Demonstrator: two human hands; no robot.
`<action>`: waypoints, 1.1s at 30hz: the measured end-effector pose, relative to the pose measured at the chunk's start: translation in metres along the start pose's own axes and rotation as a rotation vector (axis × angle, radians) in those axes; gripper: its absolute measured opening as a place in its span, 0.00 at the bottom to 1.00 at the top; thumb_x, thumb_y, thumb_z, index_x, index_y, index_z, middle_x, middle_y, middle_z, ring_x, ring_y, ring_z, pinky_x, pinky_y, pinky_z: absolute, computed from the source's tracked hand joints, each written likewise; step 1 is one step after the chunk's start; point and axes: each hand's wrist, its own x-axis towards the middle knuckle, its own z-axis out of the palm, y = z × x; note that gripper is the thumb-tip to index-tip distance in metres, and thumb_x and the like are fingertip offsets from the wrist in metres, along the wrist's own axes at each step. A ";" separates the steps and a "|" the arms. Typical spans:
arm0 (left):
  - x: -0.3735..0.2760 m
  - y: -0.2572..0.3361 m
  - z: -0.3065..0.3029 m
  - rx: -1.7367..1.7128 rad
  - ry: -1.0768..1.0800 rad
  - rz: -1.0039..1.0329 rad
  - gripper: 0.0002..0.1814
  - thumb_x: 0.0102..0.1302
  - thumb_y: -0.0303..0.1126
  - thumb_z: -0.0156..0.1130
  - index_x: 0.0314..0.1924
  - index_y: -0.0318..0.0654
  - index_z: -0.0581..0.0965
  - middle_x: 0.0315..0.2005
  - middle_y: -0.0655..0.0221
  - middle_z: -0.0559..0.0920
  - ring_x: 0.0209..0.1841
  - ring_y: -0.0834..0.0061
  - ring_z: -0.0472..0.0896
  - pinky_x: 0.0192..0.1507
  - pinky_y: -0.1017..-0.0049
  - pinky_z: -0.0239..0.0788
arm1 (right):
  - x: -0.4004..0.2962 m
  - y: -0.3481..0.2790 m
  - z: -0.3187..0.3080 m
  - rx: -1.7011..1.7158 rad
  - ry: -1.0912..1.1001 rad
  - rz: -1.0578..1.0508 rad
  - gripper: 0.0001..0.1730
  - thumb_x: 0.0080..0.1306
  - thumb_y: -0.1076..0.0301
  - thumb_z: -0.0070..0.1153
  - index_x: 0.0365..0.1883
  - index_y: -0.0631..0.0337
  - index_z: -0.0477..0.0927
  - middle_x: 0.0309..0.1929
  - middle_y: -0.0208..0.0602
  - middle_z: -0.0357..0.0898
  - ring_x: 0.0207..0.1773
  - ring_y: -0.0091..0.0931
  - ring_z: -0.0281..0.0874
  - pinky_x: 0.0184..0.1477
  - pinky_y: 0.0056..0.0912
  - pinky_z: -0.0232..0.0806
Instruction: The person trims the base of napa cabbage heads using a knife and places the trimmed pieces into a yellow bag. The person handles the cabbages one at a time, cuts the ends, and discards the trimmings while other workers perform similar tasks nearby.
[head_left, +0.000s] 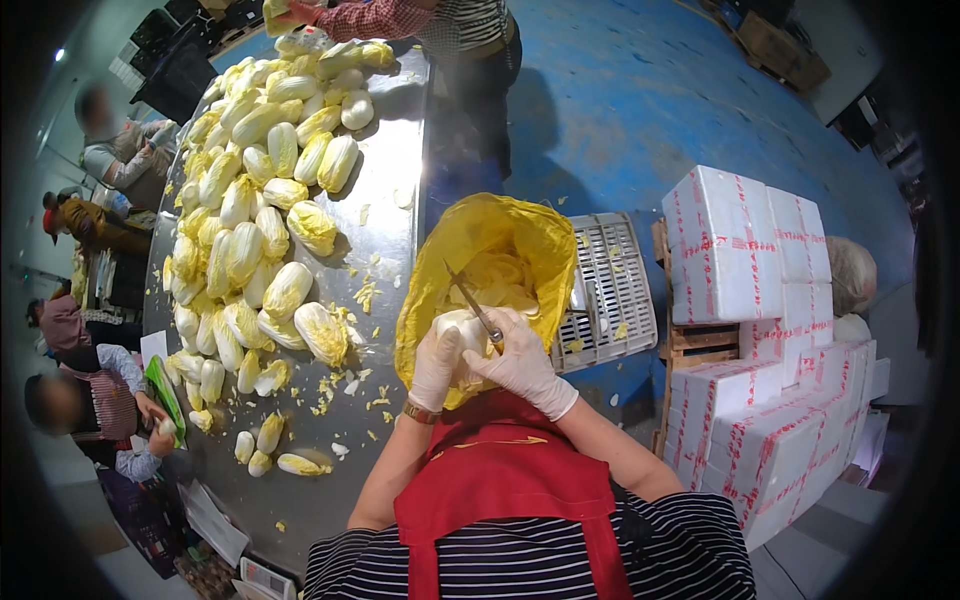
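Observation:
Above a yellow plastic bag (424, 300), my gloved left hand (435, 360) grips a napa cabbage (466, 330), its white base uppermost. A knife (466, 291) with a narrow metal blade sits in my gloved right hand (521, 364). Its tip points up and left across the bag's mouth, and the fingers of that hand also touch the cabbage. Pale cut leaves (499, 274) lie inside the bag. The cabbage's lower part is hidden by my hands.
To the left, a steel table (390, 247) bears a heap of napa cabbages (244, 251) and leaf scraps. A white plastic crate (611, 292) adjoins the bag. Taped white boxes (720, 247) stand stacked on a wooden pallet (701, 341) at right. Several people work around the table.

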 end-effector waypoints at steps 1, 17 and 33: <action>0.001 0.000 0.001 -0.077 -0.004 -0.020 0.36 0.63 0.60 0.59 0.55 0.34 0.72 0.45 0.65 0.79 0.45 0.76 0.77 0.48 0.75 0.71 | 0.000 -0.001 -0.001 -0.022 0.015 -0.001 0.31 0.51 0.60 0.66 0.53 0.62 0.74 0.50 0.45 0.75 0.49 0.37 0.77 0.50 0.33 0.70; 0.006 0.006 -0.022 -0.456 0.098 0.006 0.44 0.60 0.65 0.56 0.60 0.32 0.68 0.41 0.67 0.79 0.42 0.74 0.79 0.45 0.74 0.75 | 0.010 0.032 -0.022 0.089 0.105 0.241 0.29 0.57 0.51 0.65 0.51 0.63 0.77 0.45 0.43 0.82 0.48 0.35 0.80 0.50 0.32 0.70; 0.004 -0.003 0.006 -0.204 0.036 0.052 0.41 0.63 0.61 0.58 0.58 0.28 0.70 0.46 0.67 0.79 0.47 0.78 0.77 0.53 0.76 0.68 | -0.006 0.028 0.016 0.423 -0.065 0.457 0.20 0.63 0.54 0.59 0.37 0.66 0.78 0.20 0.32 0.77 0.20 0.19 0.74 0.24 0.24 0.67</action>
